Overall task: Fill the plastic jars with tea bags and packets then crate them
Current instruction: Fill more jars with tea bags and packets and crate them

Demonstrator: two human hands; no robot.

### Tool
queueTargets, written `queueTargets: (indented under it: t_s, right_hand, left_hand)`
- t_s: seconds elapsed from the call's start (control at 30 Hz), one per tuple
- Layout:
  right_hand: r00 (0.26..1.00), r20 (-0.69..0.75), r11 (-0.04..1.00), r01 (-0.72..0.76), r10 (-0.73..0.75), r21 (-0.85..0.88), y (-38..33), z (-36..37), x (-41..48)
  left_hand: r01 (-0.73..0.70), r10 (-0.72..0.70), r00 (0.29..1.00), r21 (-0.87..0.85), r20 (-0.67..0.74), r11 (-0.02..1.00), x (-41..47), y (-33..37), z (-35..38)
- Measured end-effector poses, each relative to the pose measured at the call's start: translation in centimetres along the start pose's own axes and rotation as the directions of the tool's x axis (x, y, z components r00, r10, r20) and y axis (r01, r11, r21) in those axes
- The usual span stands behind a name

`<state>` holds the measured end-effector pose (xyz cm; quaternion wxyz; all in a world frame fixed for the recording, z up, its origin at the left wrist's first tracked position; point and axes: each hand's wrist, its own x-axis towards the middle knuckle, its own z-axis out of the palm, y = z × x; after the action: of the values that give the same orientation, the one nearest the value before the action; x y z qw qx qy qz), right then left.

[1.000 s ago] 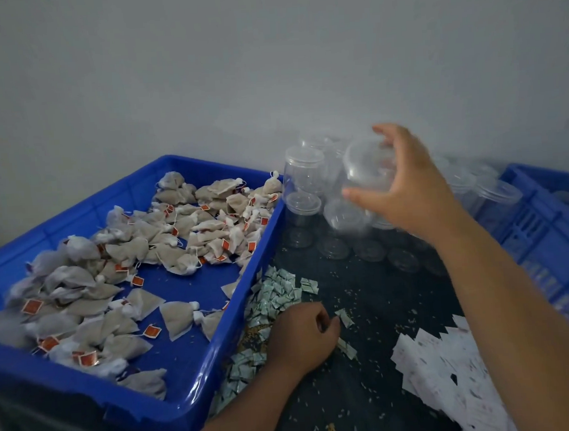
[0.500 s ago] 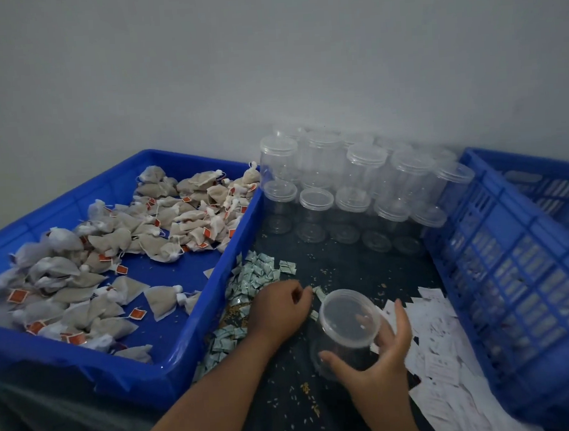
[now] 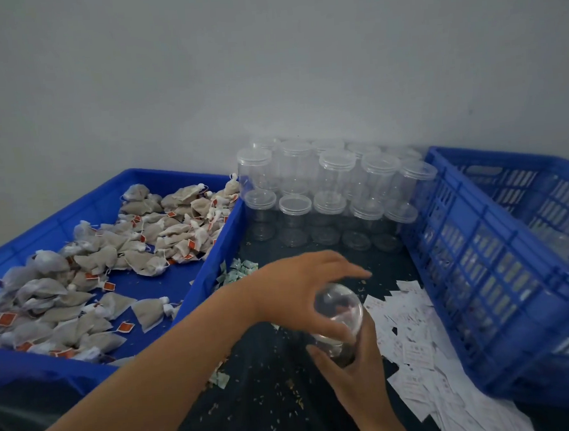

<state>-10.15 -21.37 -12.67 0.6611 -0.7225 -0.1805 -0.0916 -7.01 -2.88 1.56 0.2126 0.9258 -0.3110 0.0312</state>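
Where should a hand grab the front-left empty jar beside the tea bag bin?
Probably around the lid rim, coming from above and the near side. The jar stands upright. The blue bin crowds its left, the next jar its right, and stacked jars stand behind, so only top and front look free.

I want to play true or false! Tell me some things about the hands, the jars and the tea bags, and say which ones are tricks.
1. The left hand grips the top of a jar. True.
2. The right hand is picking up a tea bag. False: it holds the same jar from below.
3. The tea bags lie in the crate on the right. False: they lie in the tray on the left.
4. The back jars are full of tea bags. False: they look empty.
5. White slips lie on the table beside the crate. True.
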Motion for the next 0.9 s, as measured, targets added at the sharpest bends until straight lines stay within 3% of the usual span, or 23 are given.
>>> queueTargets:
  t_s: [0.07, 0.2, 0.3, 0.4, 0.47, 0.57, 0.6, 0.63, 0.67, 0.77, 0.83, 0.9]
  right_hand:
    - [1.000, 0.010, 1.000, -0.005, 0.005, -0.006, 0.0, -0.1, -0.1]
    - [0.999, -0.016, 0.999, 0.029, -0.030, -0.033, 0.7, -0.3, -0.3]
    - [0.989, -0.091, 0.979, 0.099, -0.116, -0.179, 1.0, -0.2, -0.2]
    - [0.958, -0.136, 0.899, 0.181, -0.253, -0.399, 1.8, 0.1, 0.1]
    - [0.933, -0.138, 0.819, 0.214, -0.333, -0.532, 2.2, 0.3, 0.1]
    - [0.905, -0.120, 0.729, 0.243, -0.407, -0.640, 2.4, 0.6, 0.1]
    - [0.898, -0.105, 0.704, 0.258, -0.427, -0.662, 2.4, 0.6, 0.1]
    - [0.896, -0.099, 0.693, 0.262, -0.434, -0.672, 2.4, 0.6, 0.1]
    - [0.898, -0.116, 0.703, 0.247, -0.425, -0.667, 2.5, 0.5, 0.2]
    - [0.909, -0.328, 0.867, 0.068, -0.258, -0.493, 2.1, -0.1, 0.3]
    - [0.910, -0.407, 0.963, -0.044, -0.070, -0.266, 1.7, -0.3, 0.4]
    - [0.922, -0.386, 0.987, -0.087, 0.028, -0.135, 1.6, -0.4, 0.4]
  left_hand:
    - [-0.025, 0.004, 0.990, 0.152, 0.137, 0.988, -0.4, 0.8, -0.3]
    - [-0.023, 0.002, 0.998, 0.298, 0.070, 0.954, -1.0, 1.7, 0.3]
    - [0.203, -0.191, 0.979, 0.267, -0.073, 0.942, -1.4, 2.2, 1.6]
    - [0.483, -0.461, 0.868, 0.104, -0.183, 0.869, -1.0, 2.6, 2.9]
    - [0.613, -0.604, 0.784, 0.026, -0.145, 0.790, -0.7, 2.3, 2.8]
    - [0.653, -0.662, 0.749, 0.147, 0.018, 0.743, -0.1, 1.0, 2.9]
    - [0.710, -0.707, 0.701, 0.008, 0.094, 0.704, -0.3, 0.6, 2.9]
    - [0.777, -0.757, 0.626, -0.237, 0.189, 0.583, -0.7, 0.2, 2.8]
    - [0.792, -0.766, 0.565, -0.463, 0.307, 0.398, -1.1, -0.6, 2.7]
    - [0.659, -0.713, 0.528, -0.752, 0.462, 0.001, -2.8, -3.4, 2.7]
    - [0.583, -0.710, 0.549, -0.811, 0.441, -0.054, -4.1, -4.7, 3.9]
    - [0.543, -0.718, 0.588, -0.840, 0.373, 0.008, -5.1, -5.1, 5.8]
